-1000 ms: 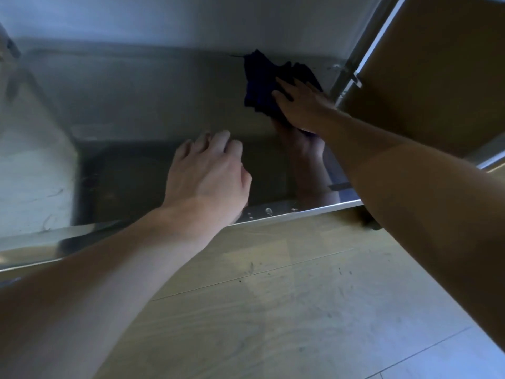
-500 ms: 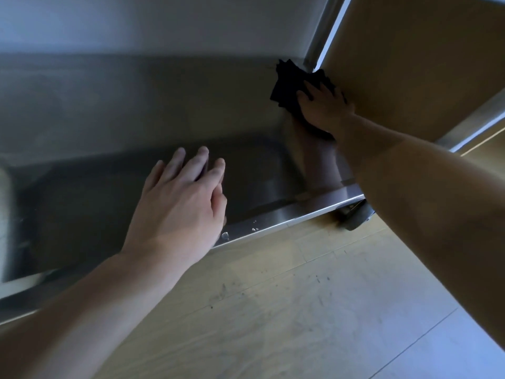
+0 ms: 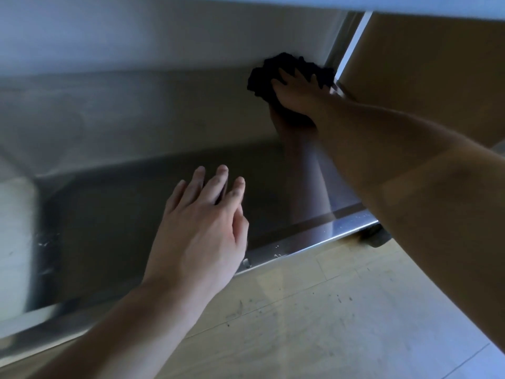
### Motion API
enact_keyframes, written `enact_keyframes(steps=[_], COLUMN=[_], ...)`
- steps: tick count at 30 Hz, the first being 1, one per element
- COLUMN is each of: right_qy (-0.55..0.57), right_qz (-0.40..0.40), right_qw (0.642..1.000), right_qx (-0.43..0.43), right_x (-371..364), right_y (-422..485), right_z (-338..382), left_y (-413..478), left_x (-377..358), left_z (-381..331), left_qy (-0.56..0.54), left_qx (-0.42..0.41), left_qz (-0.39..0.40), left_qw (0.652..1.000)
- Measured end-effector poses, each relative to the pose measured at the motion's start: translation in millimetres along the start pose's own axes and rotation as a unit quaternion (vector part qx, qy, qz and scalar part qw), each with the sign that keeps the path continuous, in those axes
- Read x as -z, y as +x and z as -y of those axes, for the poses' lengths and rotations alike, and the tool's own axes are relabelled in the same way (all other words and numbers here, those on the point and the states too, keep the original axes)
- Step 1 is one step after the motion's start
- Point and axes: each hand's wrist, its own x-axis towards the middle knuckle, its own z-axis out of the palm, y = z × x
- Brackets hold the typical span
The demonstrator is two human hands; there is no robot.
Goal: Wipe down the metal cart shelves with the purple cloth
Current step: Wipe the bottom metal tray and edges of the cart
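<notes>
The purple cloth (image 3: 273, 75), dark and bunched in the shade, lies in the far right corner of the bottom metal cart shelf (image 3: 131, 116). My right hand (image 3: 299, 94) presses flat on the cloth with straight, spread fingers. My left hand (image 3: 202, 228) hovers over the shelf's front rim (image 3: 314, 242), fingers straight and together, holding nothing. Whether it touches the metal I cannot tell. The shelf surface mirrors my right arm.
A metal upright post (image 3: 347, 50) rises at the shelf's far right corner beside a brown panel (image 3: 437, 64). A caster wheel (image 3: 378, 236) shows under the front right corner. Wooden floor (image 3: 328, 310) lies in front. The shelf above (image 3: 191, 20) overhangs.
My right hand pushed the cloth further back into the far right corner. My left hand's fingers straightened and it drifted along the front rim. The view shifted lower under the upper shelf.
</notes>
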Motion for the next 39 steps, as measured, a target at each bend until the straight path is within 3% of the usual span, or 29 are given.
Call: enact_keyframes(steps=[6, 11, 13, 19, 28, 30, 35, 39], right_qy=[-0.044, -0.067, -0.077, -0.051, -0.016, -0.028, -0.083, -0.061], right_qz=[0.026, 0.006, -0.021, -0.049, -0.020, -0.008, 0.010, 0.026], right_qw=[0.986, 0.970, 0.974, 0.997, 1.000, 0.999, 0.978, 0.964], right_qx=[0.156, 0.235, 0.214, 0.042, -0.006, 0.024, 0.189, 0.257], right_x=[-15, -23, -20, -2, 5, 0, -16, -27], right_y=[-18, -66, -67, -32, 15, 13, -27, -64], right_z=[75, 47, 13, -74, -45, -13, 90, 108], left_y=[1, 0, 0, 0, 2, 2, 0, 0], left_x=[1, 2, 2, 0, 0, -1, 0, 2], left_z=[1, 2, 1, 4, 1, 2, 0, 0], left_qy=[0.013, 0.008, 0.001, 0.002, 0.000, 0.002, 0.018, 0.025], left_qx=[-0.001, -0.006, -0.007, -0.007, 0.001, 0.003, 0.005, 0.000], left_qz=[0.000, -0.007, -0.009, -0.015, -0.007, -0.005, -0.009, -0.001], left_qw=[1.000, 1.000, 1.000, 1.000, 1.000, 1.000, 1.000, 1.000])
